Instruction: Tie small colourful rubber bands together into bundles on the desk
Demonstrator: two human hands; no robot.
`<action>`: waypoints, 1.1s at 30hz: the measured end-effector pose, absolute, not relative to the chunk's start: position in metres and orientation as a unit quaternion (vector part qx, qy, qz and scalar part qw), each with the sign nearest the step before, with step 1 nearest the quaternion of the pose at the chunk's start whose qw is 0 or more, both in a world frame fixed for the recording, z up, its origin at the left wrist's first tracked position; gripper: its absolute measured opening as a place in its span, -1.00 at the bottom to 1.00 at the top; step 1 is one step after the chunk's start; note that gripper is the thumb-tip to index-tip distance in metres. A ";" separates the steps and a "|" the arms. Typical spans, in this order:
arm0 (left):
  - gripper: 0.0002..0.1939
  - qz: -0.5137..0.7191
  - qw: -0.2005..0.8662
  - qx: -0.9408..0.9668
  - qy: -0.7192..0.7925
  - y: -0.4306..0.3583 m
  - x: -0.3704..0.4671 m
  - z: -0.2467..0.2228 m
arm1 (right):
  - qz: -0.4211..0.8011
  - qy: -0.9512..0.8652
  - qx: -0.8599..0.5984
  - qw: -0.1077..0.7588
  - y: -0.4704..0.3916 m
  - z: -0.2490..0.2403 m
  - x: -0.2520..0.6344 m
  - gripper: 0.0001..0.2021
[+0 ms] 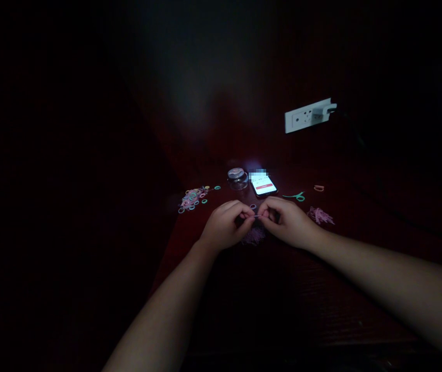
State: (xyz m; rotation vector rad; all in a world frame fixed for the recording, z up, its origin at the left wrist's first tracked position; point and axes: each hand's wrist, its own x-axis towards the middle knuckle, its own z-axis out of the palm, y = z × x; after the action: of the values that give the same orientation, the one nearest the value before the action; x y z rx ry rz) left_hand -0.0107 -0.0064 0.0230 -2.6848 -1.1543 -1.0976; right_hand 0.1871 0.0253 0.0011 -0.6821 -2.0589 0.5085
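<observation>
My left hand [228, 222] and my right hand [285, 219] meet over the table, thumbs and forefingers pinched. Between the fingertips runs a thin purple elastic band [257, 216], stretched short and level; both hands grip it. Just behind the fingertips a small pale loop [252, 206] shows, and I cannot tell whether it joins the band. Below the hands lies a dim heap of purple strands [254, 236]. Beside my right wrist is a pile of pink-purple strands [321, 216].
Small coloured hair ties [193, 199] lie heaped at the table's left edge. A clear lidded jar [238, 179] stands near a lit phone [264, 184]. A green looped band [296, 196] and an orange band [319, 188] lie right. A wall socket [306, 117] holds a plug. Surroundings are dark.
</observation>
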 end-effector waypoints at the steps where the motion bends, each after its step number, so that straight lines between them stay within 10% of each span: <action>1: -0.93 -0.353 0.011 -0.860 -0.367 -0.007 -0.011 0.023 | 0.204 -0.830 -0.276 0.440 0.025 0.001 0.187 -0.92; 33: -0.92 -0.336 -0.003 -0.869 -0.363 -0.006 -0.008 0.024 | 0.246 -0.830 -0.271 0.420 0.023 0.001 0.187 -0.95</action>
State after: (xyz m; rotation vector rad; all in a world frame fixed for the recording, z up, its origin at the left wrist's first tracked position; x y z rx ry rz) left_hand -0.0084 -0.0062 0.0240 -2.7356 -1.1419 -1.0585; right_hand 0.1868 0.0226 0.0012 -0.6794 -2.0813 0.6156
